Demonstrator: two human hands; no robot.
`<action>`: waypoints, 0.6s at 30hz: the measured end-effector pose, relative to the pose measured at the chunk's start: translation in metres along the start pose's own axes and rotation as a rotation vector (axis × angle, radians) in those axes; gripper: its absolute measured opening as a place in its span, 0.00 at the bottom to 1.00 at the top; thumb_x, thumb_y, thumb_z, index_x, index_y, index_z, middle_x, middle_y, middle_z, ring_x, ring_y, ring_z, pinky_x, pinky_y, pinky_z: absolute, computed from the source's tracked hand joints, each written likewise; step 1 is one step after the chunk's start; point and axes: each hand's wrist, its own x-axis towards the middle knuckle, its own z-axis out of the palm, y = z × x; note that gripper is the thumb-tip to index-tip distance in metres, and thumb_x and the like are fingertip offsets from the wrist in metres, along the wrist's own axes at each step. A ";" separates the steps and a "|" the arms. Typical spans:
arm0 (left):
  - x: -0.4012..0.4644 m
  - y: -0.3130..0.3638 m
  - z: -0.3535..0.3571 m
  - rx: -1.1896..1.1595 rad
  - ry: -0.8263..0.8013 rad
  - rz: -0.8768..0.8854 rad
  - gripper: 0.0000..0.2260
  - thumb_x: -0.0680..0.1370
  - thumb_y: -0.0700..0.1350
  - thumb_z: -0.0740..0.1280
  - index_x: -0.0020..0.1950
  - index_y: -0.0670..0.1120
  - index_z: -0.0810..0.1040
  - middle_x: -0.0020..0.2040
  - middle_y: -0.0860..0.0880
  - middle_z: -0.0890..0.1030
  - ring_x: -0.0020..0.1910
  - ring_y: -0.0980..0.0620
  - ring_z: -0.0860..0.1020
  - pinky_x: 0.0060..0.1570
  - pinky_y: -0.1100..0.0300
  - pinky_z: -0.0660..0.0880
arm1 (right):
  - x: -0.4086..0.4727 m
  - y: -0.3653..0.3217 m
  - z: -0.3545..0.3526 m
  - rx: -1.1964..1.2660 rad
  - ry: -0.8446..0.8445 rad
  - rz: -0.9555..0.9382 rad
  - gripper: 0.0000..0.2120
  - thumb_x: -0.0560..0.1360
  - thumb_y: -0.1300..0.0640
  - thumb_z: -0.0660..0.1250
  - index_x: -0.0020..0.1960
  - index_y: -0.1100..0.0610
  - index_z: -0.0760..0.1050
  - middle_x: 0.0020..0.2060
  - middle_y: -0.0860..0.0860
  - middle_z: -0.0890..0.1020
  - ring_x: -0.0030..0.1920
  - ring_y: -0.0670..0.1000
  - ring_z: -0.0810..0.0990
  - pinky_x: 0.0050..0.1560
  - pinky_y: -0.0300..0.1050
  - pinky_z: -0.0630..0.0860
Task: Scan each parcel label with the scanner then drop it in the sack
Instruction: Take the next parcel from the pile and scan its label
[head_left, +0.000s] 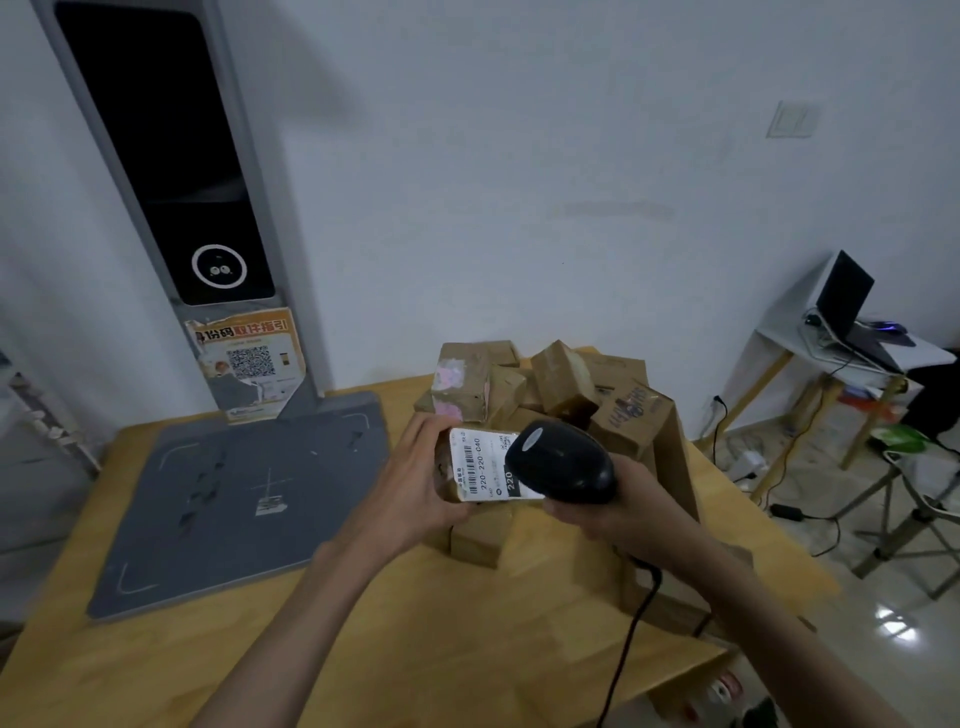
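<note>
My left hand (415, 478) grips a small brown parcel (445, 470) above the wooden table (363, 649); its white barcode label (480, 465) faces up. My right hand (613, 506) holds a black corded scanner (563, 462), whose head hangs over the right end of the label. Behind them lies a heap of brown parcels (545, 389). A tall cardboard piece (675, 467) leans at the heap's right side. No sack can be made out.
A grey weighing platform (234, 493) with a tall dark column (171, 182) fills the table's left half. The scanner cable (628, 639) trails off the front edge. To the right stand a small desk with a laptop (852, 312) and a folding stool (914, 499).
</note>
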 end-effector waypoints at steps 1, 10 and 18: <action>0.001 -0.002 -0.003 0.020 -0.007 0.024 0.37 0.66 0.50 0.80 0.71 0.52 0.66 0.65 0.58 0.68 0.64 0.61 0.69 0.62 0.63 0.70 | 0.002 -0.004 -0.002 -0.093 -0.030 -0.043 0.15 0.73 0.58 0.77 0.58 0.51 0.80 0.44 0.49 0.86 0.44 0.48 0.85 0.46 0.47 0.84; 0.000 -0.013 -0.016 0.123 -0.043 0.076 0.38 0.68 0.45 0.80 0.73 0.57 0.65 0.70 0.61 0.68 0.68 0.62 0.67 0.63 0.61 0.71 | 0.006 -0.024 0.003 -0.407 -0.192 -0.194 0.17 0.73 0.56 0.77 0.61 0.53 0.80 0.50 0.48 0.86 0.51 0.44 0.84 0.54 0.42 0.81; -0.005 -0.011 -0.020 0.123 -0.057 0.050 0.40 0.69 0.40 0.79 0.74 0.58 0.63 0.72 0.60 0.65 0.68 0.63 0.64 0.60 0.63 0.71 | 0.006 -0.025 0.007 -0.417 -0.206 -0.211 0.20 0.74 0.55 0.76 0.64 0.53 0.78 0.52 0.48 0.85 0.53 0.45 0.84 0.56 0.44 0.82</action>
